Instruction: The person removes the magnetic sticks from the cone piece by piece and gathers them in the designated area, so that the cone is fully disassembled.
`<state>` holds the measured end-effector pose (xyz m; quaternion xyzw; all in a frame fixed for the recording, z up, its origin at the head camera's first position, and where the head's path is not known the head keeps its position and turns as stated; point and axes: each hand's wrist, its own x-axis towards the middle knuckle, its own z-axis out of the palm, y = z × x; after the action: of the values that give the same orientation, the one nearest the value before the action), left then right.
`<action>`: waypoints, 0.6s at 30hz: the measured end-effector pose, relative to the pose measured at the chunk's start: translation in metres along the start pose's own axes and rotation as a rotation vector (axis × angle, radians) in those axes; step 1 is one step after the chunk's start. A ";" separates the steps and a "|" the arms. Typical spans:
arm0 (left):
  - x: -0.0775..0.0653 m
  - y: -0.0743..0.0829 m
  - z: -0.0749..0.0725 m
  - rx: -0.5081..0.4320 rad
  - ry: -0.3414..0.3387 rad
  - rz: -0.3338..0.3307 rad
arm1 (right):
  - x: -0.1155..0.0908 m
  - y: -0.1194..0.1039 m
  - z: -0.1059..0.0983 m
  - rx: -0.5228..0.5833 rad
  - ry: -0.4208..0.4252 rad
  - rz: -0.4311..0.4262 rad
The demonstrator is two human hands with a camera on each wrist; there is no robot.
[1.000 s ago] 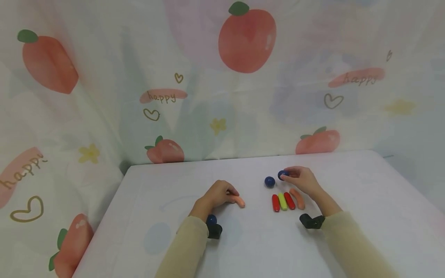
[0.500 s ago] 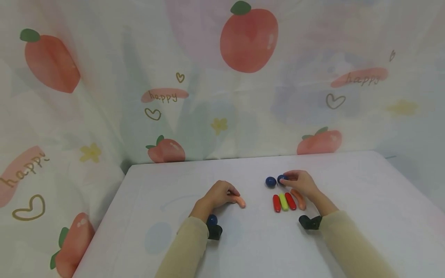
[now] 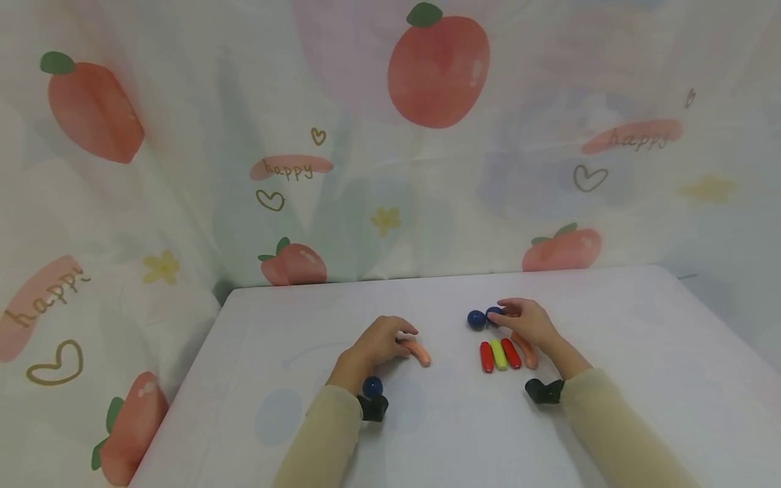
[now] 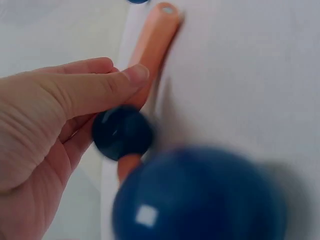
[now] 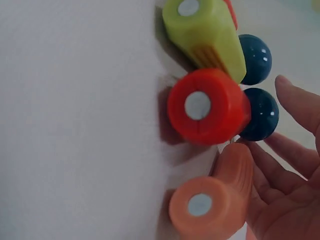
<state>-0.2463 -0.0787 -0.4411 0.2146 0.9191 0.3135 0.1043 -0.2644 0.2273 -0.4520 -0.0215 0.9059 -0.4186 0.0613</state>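
Observation:
My left hand is at a curved orange toy rod lying on the white table. In the left wrist view the thumb lies over that rod, while the fingertips spread behind it, apart from it. My right hand is around a blue ball, its fingers spread; in the right wrist view the thumb stands clear of this ball. A second blue ball sits beside it at the left. Below them lie a red rod, a yellow-green rod, another red rod and a curved orange rod.
One blue ball sits beside the left wrist, and the left wrist view has a large blue ball and a smaller one. Pale discs cap the rod ends. A printed cloth hangs behind the white table.
My right hand has brought its ball down beside the other blue ball, then loosened its fingers. My left fingers have spread from the orange rod, which stays in place.

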 end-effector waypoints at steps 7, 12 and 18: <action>-0.015 -0.015 -0.013 -0.060 0.117 -0.081 | -0.009 -0.018 0.003 0.033 0.129 -0.010; -0.020 -0.021 -0.013 -0.124 0.157 -0.189 | -0.012 -0.042 0.018 0.127 0.179 -0.077; -0.024 -0.023 -0.010 -0.083 0.114 -0.250 | -0.018 -0.072 0.051 0.115 0.046 -0.195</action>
<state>-0.2360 -0.1110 -0.4461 0.0757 0.9294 0.3473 0.0989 -0.2409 0.1438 -0.4280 -0.0963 0.8750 -0.4744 0.0008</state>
